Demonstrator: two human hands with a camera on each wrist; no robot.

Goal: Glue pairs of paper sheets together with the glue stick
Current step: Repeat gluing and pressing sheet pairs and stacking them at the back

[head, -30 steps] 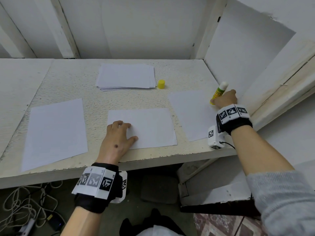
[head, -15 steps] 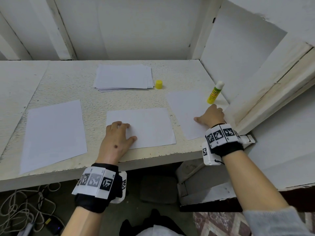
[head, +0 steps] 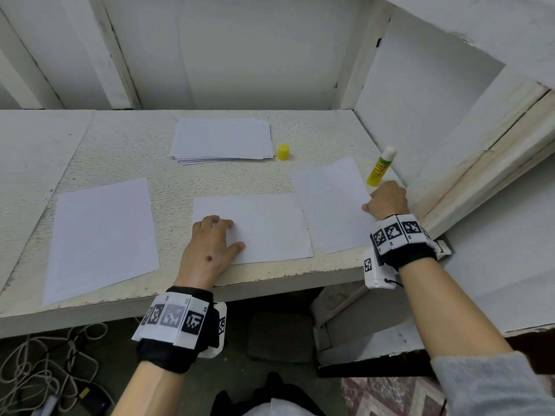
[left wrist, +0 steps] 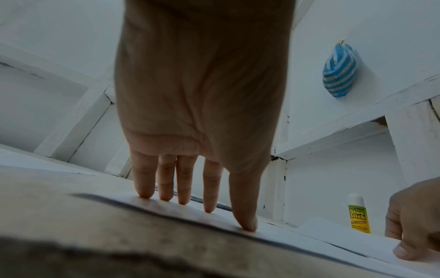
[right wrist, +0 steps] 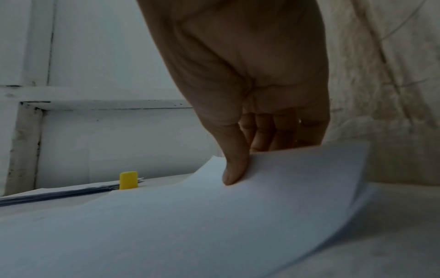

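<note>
Three single white sheets lie on the bench. My left hand [head: 214,235] rests flat, fingers straight, on the left edge of the middle sheet [head: 264,226]; its fingertips [left wrist: 245,223] press the paper. My right hand [head: 386,199] pinches the right edge of the right sheet [head: 330,202], thumb on top and fingers underneath, and that edge [right wrist: 297,169] curls up off the bench. The uncapped yellow glue stick [head: 380,166] stands upright just beyond my right hand, by the side wall. Its yellow cap [head: 283,152] stands beside the paper stack [head: 222,139].
A third sheet [head: 102,235] lies at the left of the bench [head: 126,151]. White walls close in the back and right side. A blue striped pouch [left wrist: 339,69] hangs on the right wall. Cables lie on the floor below the front edge.
My right hand let go of the glue stick, left it standing by the wall, came back towards me and took hold of the right sheet's edge. The left hand has not moved.
</note>
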